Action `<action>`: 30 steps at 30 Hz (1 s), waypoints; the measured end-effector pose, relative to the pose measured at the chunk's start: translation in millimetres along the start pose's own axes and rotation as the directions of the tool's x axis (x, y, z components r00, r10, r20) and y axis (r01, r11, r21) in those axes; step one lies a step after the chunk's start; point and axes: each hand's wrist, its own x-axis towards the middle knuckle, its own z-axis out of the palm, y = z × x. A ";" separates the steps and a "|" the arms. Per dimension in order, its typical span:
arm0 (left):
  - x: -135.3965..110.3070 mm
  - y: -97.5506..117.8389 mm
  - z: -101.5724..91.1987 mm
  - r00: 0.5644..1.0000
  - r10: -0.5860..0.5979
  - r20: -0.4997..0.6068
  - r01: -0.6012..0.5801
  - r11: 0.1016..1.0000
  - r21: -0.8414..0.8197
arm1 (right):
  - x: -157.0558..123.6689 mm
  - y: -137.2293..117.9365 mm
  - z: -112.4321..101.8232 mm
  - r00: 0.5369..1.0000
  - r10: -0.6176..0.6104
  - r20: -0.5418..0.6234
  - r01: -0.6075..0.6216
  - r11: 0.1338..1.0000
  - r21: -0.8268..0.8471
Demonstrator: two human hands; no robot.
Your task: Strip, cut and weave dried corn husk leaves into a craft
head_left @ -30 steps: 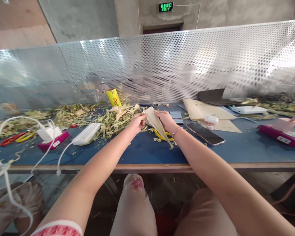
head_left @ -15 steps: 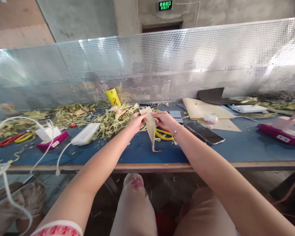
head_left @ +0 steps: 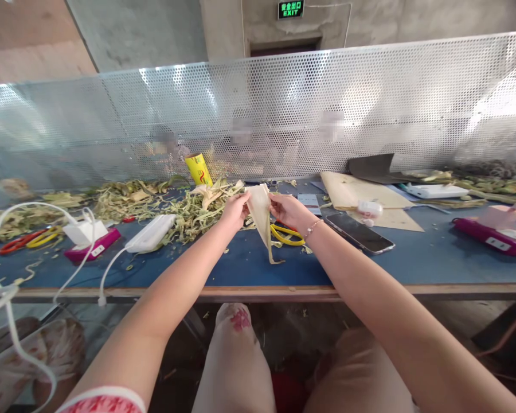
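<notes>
A pale dried husk leaf (head_left: 260,212) hangs between my hands, wide at its top and tapering to a curled tip above the blue table. My left hand (head_left: 236,211) pinches its upper left edge. On the other side, my right hand (head_left: 290,211) grips the upper right edge with fingers closed. Behind and below the right hand lie scissors with yellow handles (head_left: 287,236), partly covered by the hand and leaf. A heap of dried husk strips (head_left: 193,215) spreads beside my left hand.
A white power bank (head_left: 150,234) with a cable and a purple socket block (head_left: 92,245) lie to the left. To the right are a phone (head_left: 360,232), beige sheets (head_left: 365,192) and another purple block (head_left: 494,236). A perforated metal screen (head_left: 275,103) stands behind the table.
The leaf has been turned and spread flatter between my hands, showing a broader face. My left hand has shifted slightly left, to the leaf's edge.
</notes>
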 end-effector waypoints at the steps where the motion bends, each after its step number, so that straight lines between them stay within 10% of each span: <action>1: -1.1 1.3 0.6 1.000 -0.011 -0.003 0.010 1.000 -0.017 | -0.5 0.1 1.1 1.000 -0.001 -0.006 0.000 1.000 -0.005; 10: -2.5 -1.5 7.7 0.996 0.086 0.007 -0.086 0.996 -0.038 | -7.0 6.7 9.2 0.992 -0.065 0.108 0.083 0.982 -0.173; 19: 2.2 -3.8 -0.7 0.891 0.445 -0.092 -0.341 0.789 0.512 | -2.5 13.5 11.9 0.975 -0.216 0.046 0.215 0.877 -0.430; 30: -1.6 1.5 0.5 0.846 0.529 -0.063 -0.394 0.701 0.595 | 16.1 19.0 -2.7 0.900 -0.432 0.059 0.373 0.693 -0.618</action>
